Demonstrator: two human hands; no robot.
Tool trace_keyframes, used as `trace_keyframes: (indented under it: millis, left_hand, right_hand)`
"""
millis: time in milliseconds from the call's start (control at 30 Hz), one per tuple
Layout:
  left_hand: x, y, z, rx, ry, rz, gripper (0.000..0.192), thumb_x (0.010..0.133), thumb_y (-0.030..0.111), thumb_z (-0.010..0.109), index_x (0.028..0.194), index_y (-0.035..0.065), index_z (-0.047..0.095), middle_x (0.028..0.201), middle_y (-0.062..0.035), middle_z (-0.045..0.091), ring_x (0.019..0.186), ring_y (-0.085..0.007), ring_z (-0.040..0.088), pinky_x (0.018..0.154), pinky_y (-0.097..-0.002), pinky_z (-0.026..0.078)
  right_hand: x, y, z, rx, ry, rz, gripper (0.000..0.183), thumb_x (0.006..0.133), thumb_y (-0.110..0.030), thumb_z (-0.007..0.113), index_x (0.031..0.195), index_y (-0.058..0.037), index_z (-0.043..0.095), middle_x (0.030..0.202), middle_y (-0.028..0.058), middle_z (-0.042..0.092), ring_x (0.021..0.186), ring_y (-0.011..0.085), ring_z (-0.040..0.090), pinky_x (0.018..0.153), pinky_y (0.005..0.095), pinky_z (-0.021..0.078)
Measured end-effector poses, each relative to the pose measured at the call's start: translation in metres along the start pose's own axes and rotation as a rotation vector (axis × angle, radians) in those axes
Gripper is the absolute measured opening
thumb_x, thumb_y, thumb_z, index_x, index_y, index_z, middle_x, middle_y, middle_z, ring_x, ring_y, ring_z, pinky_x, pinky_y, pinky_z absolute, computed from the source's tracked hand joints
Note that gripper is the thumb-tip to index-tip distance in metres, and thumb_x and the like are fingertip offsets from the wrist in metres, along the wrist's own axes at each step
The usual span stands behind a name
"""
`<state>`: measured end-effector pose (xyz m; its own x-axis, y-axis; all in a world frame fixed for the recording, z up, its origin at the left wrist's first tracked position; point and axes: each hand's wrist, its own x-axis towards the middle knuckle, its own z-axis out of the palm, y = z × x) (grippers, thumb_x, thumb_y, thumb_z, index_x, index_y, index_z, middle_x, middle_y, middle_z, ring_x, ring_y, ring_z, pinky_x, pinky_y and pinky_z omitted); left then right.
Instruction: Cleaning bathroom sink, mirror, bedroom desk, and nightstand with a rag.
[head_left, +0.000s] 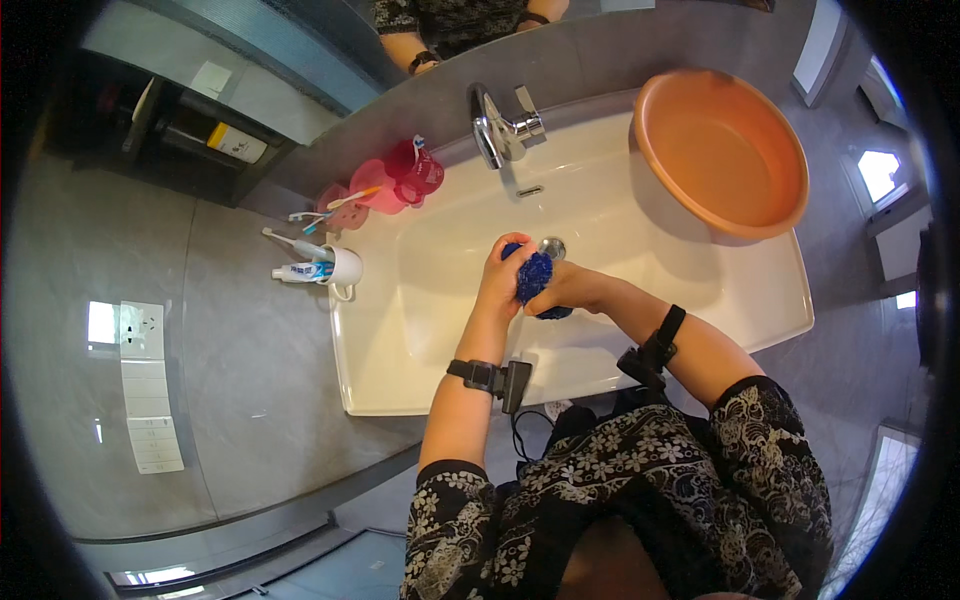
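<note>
Both my hands grip a bunched dark blue cloth over the middle of a white washbasin. My left hand wraps the cloth from the left, with its fingers over the upper end. From the right, my right hand closes around the lower part, and a bit of blue sticks out beneath it. Just behind the hands the round metal drain shows in part. A chrome faucet stands at the basin's back edge, and no running water can be made out.
An orange plastic washbowl rests tilted on the basin's right side. Along the left rim stand pink and red cups with toothbrushes, and a white mug holding a toothpaste tube. A mirror runs along the back wall.
</note>
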<state>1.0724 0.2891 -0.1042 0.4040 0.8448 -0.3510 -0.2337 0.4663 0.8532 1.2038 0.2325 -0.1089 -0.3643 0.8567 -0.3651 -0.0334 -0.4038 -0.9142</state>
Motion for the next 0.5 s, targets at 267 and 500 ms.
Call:
trace_keyframes:
  millis: [267,500]
  left_hand:
    - [0.040,-0.026,-0.013,0.380,0.212,0.017,0.013,0.078,0.011,0.062,0.090,0.0088,0.057,0.078,-0.0026,0.055,0.073,-0.0147,0.055,0.065,-0.0261,0.046]
    - [0.029,-0.003,0.002,0.147,0.380,0.174,0.041,0.079,0.015,0.068,0.112,0.0058,0.048,0.100,-0.0084,0.052,0.087,-0.0188,0.056,0.073,-0.0297,0.049]
  right_hand:
    - [0.027,0.005,0.016,-1.018,0.408,0.013,0.042,0.061,-0.024,0.067,0.096,-0.0013,0.056,0.093,0.0192,0.061,0.091,0.0326,0.060,0.075,0.0359,0.0485]
    - [0.020,0.008,-0.029,-0.041,0.123,-0.273,0.047,0.064,-0.020,0.074,0.104,-0.0027,0.055,0.098,0.0100,0.061,0.088,0.0201,0.058,0.070,0.0314,0.0487]
